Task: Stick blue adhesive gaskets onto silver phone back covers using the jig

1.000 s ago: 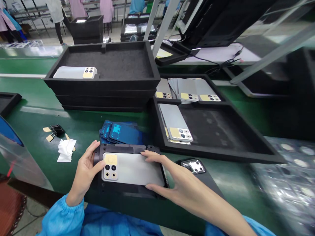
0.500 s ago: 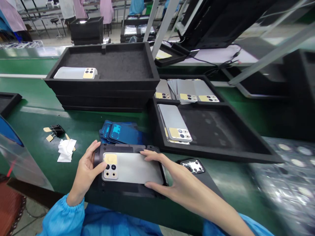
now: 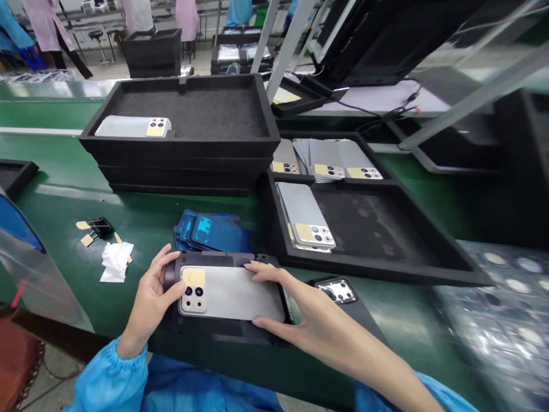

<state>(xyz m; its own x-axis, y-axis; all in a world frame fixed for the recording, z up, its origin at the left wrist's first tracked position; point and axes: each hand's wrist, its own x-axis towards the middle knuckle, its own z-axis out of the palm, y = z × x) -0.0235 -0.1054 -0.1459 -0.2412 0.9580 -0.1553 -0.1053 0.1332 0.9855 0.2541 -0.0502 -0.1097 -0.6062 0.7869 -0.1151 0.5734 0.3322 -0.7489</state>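
Observation:
A silvery phone back cover (image 3: 240, 293) with a yellow patch and camera rings at its left end lies in a black fixture (image 3: 223, 332) close to my body. My left hand (image 3: 152, 297) grips the fixture's left end, its thumb resting by the camera rings and its fingers at the far edge. From the right, my right hand (image 3: 295, 303) spans the cover's width, fingers on the far long edge and thumb on the near one. Just beyond the fixture lies a pile of blue film-like sheets (image 3: 221, 232).
Stacked black trays (image 3: 189, 154) stand behind, one cover in the top. A black divided tray (image 3: 377, 229) at right holds several covers. Left are a black binder clip (image 3: 100, 227) and crumpled white tissue (image 3: 115, 262). A camera-holed plate (image 3: 338, 290) and clear plastic tray (image 3: 506, 320) lie right.
Both hands keep their hold on the cover and fixture, with hardly any movement. In the far left background a person in pink has shifted into fuller view.

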